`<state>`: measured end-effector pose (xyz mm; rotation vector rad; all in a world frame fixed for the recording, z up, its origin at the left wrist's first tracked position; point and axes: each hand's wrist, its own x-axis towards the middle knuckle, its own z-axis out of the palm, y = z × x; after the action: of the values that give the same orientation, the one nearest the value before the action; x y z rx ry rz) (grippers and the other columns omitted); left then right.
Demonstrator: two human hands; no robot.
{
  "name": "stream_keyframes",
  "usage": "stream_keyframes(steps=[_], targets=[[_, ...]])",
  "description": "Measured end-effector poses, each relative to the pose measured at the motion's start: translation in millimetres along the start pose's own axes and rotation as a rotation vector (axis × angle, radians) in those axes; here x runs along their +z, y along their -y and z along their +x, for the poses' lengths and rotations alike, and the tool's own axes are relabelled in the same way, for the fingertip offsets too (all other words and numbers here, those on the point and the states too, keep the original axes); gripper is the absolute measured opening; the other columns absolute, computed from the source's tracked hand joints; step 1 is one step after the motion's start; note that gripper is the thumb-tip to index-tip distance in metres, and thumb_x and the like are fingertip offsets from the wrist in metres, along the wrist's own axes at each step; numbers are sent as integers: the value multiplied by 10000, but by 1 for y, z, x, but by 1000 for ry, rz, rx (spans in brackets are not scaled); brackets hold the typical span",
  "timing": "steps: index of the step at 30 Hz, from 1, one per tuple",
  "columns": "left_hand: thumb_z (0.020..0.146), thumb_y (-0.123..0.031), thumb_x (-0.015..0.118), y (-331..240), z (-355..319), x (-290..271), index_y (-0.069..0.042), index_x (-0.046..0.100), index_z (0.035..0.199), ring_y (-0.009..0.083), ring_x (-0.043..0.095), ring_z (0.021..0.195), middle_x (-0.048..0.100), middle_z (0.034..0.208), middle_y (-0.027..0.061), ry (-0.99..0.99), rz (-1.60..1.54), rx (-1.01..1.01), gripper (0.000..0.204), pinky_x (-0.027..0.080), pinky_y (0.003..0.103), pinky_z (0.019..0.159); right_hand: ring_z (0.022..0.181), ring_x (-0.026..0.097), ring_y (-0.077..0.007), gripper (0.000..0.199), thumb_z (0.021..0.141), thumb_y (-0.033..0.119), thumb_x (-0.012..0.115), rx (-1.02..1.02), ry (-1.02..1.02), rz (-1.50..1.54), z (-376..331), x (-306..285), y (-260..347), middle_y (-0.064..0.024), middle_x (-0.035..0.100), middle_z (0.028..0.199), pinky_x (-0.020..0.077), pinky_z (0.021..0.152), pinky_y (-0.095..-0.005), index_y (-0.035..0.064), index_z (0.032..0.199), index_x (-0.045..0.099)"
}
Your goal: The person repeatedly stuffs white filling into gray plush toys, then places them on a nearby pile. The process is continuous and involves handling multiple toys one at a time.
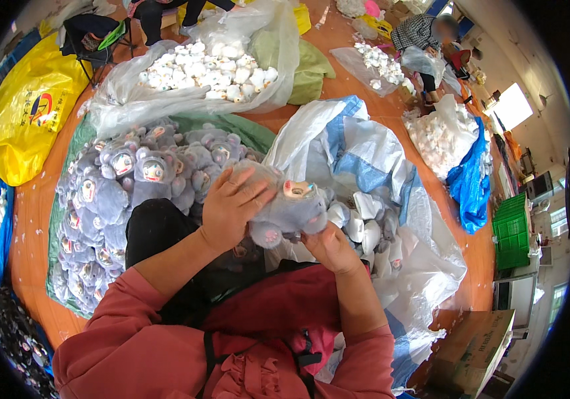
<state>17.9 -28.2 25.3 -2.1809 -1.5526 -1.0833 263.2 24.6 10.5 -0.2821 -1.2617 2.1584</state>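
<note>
A grey plush doll (285, 214) with a small painted face and a pink paw pad lies sideways between my hands above my lap. My left hand (235, 207) rests against its head end, fingers laid over the fur. My right hand (331, 249) grips its lower right side, with the fingertips partly hidden behind it. To the left, a heap of similar grey plush dolls (155, 169) covers a green sheet (248, 130). On the right, an open white-and-blue woven bag (391, 156) holds white and grey pieces (365, 223).
Beyond the heap, a clear plastic bag (119, 106) holds many white doll heads (212, 70). A yellow bag (32, 106) lies at left. A cardboard box (468, 352) and a green crate (511, 233) stand at right. Another person (425, 36) works at far right.
</note>
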Motion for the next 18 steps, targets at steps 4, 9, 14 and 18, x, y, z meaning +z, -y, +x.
stream_keyframes(steps=[4,9,14,18], targets=[[815,-181,600,-8,-6,7,-187,725,1064,238,556,1211,665,1202,-27,-60,27,146,279,387,501,1067,1291,468,-218,680,955,515,562,114,-298,46,7,4,4,-90,490,1417,345,1103,-389,29,1413,432],[816,-189,614,-17,-9,11,-199,725,1055,235,562,1207,663,1207,-41,-58,-58,269,264,380,487,1079,1208,553,-235,580,949,473,592,147,-606,95,11,2,6,-87,585,1324,406,1062,-405,47,1336,520],[817,-194,623,-22,-11,13,-197,725,1049,230,564,1210,662,1206,-47,-12,-111,337,254,352,488,1097,1162,586,-227,500,936,408,634,104,-598,240,10,-7,18,-76,627,1252,455,1016,-396,68,1294,556],[813,-183,644,-27,-10,9,-185,723,1043,222,563,1218,671,1199,-47,9,-116,345,243,361,495,1079,1108,615,-219,413,937,310,648,93,-626,255,7,-10,18,-79,639,1217,494,968,-379,80,1270,565]])
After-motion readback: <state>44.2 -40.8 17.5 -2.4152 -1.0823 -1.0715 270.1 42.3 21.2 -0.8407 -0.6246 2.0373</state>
